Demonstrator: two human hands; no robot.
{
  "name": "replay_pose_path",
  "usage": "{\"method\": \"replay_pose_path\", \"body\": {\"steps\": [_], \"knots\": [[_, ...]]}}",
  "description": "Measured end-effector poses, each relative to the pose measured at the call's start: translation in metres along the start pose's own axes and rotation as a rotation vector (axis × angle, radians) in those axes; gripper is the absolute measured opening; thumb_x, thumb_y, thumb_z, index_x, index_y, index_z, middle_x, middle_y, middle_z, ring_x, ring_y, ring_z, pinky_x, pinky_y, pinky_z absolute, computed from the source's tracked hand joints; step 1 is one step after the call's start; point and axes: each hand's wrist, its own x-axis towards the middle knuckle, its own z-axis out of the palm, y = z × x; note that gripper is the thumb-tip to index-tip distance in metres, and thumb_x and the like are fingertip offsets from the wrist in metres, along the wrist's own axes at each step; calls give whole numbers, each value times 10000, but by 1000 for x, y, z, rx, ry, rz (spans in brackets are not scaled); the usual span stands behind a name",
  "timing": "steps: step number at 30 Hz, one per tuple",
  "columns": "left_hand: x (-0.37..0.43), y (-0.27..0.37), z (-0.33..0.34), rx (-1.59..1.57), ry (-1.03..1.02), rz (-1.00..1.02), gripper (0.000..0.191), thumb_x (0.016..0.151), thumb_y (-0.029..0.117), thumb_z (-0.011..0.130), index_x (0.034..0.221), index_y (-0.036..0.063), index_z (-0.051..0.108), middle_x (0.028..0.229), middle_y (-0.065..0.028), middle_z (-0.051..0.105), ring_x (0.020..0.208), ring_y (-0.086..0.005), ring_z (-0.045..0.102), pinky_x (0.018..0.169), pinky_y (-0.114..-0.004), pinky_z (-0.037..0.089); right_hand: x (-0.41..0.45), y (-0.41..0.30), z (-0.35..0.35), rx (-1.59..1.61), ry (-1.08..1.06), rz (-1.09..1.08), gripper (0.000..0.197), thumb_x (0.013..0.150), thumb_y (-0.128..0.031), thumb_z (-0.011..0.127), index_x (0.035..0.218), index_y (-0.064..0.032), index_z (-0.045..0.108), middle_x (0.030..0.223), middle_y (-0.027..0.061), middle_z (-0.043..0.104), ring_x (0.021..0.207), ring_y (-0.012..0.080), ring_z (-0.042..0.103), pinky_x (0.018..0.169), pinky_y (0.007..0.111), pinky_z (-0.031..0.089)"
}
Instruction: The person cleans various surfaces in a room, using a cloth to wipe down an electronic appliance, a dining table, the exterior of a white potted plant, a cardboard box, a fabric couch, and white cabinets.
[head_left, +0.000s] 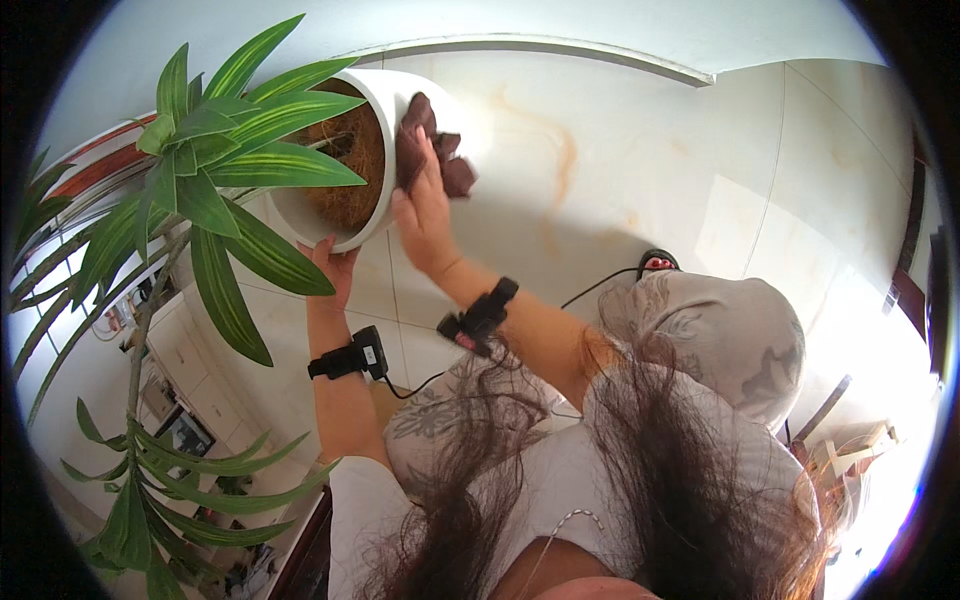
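A white plant pot (382, 112) stands on the floor by the wall, with brown coir fibre (349, 172) inside it. Out of it grows a plant with long striped green leaves (292, 165). My right hand (427, 225) presses a dark brown cloth (416, 154) flat against the pot's outer side, its fingers stretched out over the fabric. At the pot's near rim, my left hand (332, 270) grips the edge, the fingertips partly hidden by the pot and a leaf. Black straps with small devices sit on both wrists.
Glossy pale floor tiles (600, 135) stretch away to the right. A wall with a skirting strip (540, 49) runs along the top. Plant stems (142, 337) and leaves spread over the left side. Black cables (600, 285) trail from the wrist devices. White drawers (184, 345) stand at lower left.
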Motion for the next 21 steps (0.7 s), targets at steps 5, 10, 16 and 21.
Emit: {"method": "replay_pose_path", "body": {"steps": [5, 10, 16, 21], "knots": [[11, -4, 29, -15, -50, -11, 637, 841, 64, 540, 1405, 198, 277, 1377, -99, 392, 1215, -286, 469, 940, -454, 497, 16, 91, -38, 76, 176, 501, 623, 818, -32, 402, 1420, 41, 260, 1414, 227, 366, 1330, 335, 334, 1102, 369, 259], [3, 0, 8, -19, 41, -20, 652, 852, 27, 505, 1420, 200, 238, 1397, -99, 363, 1246, -309, 433, 964, -477, 476, -23, 73, -18, -122, 103, 281, 591, 782, 25, 411, 1371, 36, 360, 1382, 252, 397, 1258, 390, 397, 1043, 395, 334], [6, 3, 16, -36, -25, -3, 646, 865, 18, 481, 1427, 196, 219, 1418, -98, 330, 1266, -311, 408, 1007, -494, 436, 1, 73, -32, -266, 193, 344, 430, 749, 58, 433, 1169, 93, 520, 1247, 243, 443, 1159, 411, 419, 1020, 431, 351], [0, 1, 14, -18, 11, -10, 635, 869, 18, 473, 1424, 182, 212, 1423, -110, 323, 1271, -316, 402, 1009, -505, 432, -15, 58, -25, -244, 129, 160, 324, 760, 25, 444, 1061, 95, 540, 1221, 243, 449, 1123, 398, 437, 973, 426, 376]]}}
